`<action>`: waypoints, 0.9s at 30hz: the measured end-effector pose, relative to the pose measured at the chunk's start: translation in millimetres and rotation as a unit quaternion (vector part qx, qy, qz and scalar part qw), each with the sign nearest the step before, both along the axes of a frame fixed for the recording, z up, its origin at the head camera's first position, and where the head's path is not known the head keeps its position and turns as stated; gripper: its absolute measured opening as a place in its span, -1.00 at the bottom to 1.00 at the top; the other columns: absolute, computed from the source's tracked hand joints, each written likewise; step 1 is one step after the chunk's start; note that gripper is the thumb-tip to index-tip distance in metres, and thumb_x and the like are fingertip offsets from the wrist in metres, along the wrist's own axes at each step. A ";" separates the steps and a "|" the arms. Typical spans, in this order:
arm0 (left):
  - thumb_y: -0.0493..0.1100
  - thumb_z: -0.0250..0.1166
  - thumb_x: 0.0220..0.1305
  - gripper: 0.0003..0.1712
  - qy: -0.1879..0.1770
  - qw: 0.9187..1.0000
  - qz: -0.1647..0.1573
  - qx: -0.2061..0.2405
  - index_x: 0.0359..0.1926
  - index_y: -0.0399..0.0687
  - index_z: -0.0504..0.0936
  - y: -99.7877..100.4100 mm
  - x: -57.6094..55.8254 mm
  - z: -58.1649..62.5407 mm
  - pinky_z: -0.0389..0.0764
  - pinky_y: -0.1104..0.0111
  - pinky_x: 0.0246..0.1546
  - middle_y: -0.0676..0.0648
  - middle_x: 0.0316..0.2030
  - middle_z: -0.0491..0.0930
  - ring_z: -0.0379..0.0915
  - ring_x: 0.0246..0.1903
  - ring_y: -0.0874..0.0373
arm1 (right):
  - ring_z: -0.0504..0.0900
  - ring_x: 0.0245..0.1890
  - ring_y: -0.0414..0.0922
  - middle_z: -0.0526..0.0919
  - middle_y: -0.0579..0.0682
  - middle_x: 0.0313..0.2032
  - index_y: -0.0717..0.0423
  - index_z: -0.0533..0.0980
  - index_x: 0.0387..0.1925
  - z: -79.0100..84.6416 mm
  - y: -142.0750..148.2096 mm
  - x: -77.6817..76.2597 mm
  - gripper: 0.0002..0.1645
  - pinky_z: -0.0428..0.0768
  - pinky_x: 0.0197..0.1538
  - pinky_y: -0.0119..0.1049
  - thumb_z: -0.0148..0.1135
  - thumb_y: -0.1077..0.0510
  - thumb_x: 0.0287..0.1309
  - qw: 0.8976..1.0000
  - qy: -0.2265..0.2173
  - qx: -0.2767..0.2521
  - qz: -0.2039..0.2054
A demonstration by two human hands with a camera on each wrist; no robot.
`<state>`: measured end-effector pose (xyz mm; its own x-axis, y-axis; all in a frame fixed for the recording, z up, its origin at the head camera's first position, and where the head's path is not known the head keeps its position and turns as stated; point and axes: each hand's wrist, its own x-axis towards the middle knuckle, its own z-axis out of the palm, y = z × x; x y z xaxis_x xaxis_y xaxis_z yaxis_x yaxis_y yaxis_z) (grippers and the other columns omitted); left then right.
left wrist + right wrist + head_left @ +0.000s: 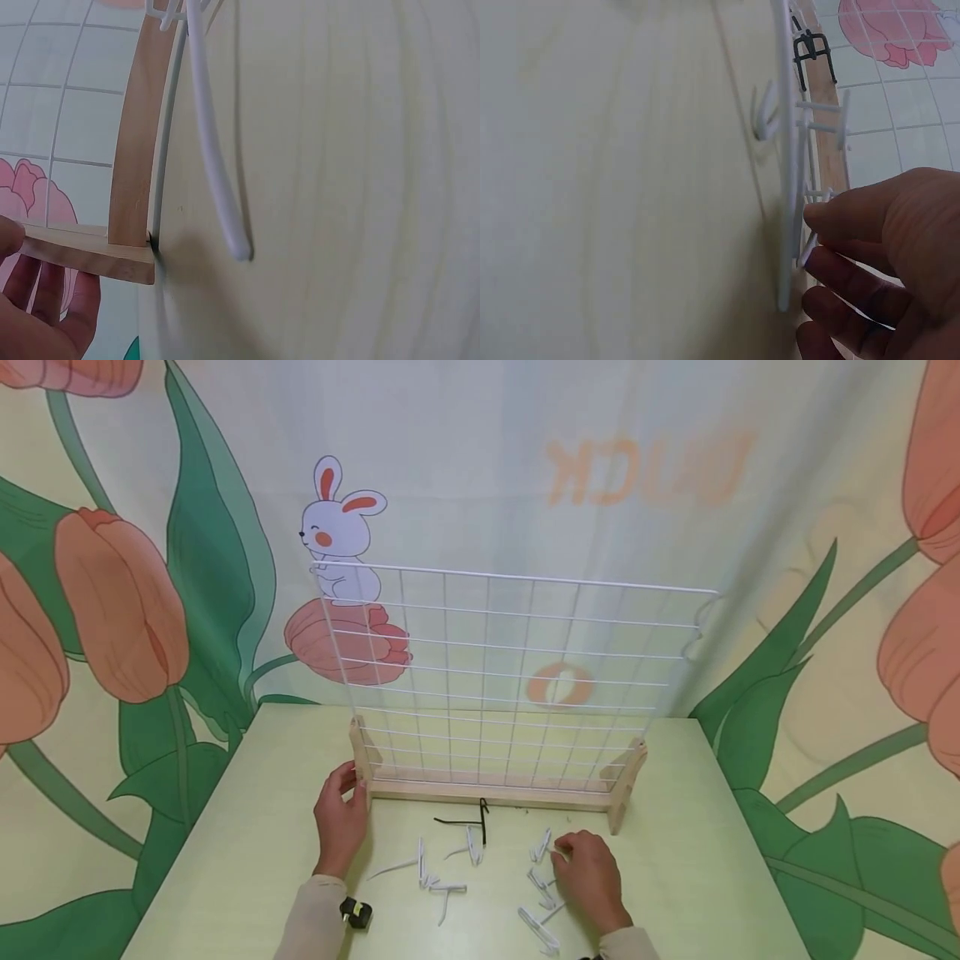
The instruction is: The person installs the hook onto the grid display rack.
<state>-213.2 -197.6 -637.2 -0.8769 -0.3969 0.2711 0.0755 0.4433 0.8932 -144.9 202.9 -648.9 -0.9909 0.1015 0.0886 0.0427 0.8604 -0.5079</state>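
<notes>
A white wire grid panel [487, 677] stands upright in a wooden base [487, 793]. My left hand [341, 822] grips the left wooden foot [90, 255] of that base, thumb on one side and fingers on the other. Lower right, my right hand [588, 877] pinches a small white wire hook [542, 845] at the table between thumb and fingers; its grip is partly hidden in the right wrist view. Two more white hooks, an upper one [542, 889] and a lower one [538, 931], lie just left of the right hand.
A black hook [482, 822] lies before the base. Several white hooks, including one [420, 864] at left, are scattered on the pale table [225, 877] between the hands. A curtain [600, 527] printed with tulips and a rabbit hangs behind. The right foot [626, 789] stands near the right hand.
</notes>
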 end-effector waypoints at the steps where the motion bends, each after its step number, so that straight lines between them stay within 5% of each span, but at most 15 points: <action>1: -0.27 0.28 0.51 -0.63 -0.002 1.000 0.001 -0.002 0.28 -0.09 0.59 0.1 -0.1 0.1 0.76 0.09 0.03 -0.17 0.09 0.68 0.68 0.10 -0.07 | 0.65 -0.20 -0.10 0.73 -0.13 -0.30 -0.05 0.79 -0.22 -0.8 -0.5 0.0 -0.85 0.64 -0.10 -0.07 0.55 0.11 0.13 1.000 0.003 0.003 0.003; 16: -0.26 0.31 0.48 -0.59 -0.014 1.000 0.010 0.012 0.29 -0.14 0.57 3.4 -0.2 0.7 0.75 -0.04 0.05 -0.23 0.09 0.66 0.69 0.10 -0.15 | 0.72 -0.29 -0.15 0.75 -0.14 -0.36 0.00 0.80 -0.28 -1.4 -7.5 0.3 -0.91 0.69 -0.17 -0.14 0.52 0.23 0.16 0.998 0.053 -0.014 0.021; 27: -0.25 0.32 0.49 -0.60 -0.023 1.000 0.014 0.005 0.29 -0.15 0.58 2.6 0.5 -3.0 0.76 -0.03 0.04 -0.24 0.08 0.66 0.69 0.09 -0.16 | 0.76 -0.38 -0.19 0.79 -0.12 -0.40 0.05 0.79 -0.34 -3.7 -14.7 4.3 -0.77 0.72 -0.30 -0.25 0.50 0.42 -0.01 0.982 0.181 -0.040 0.033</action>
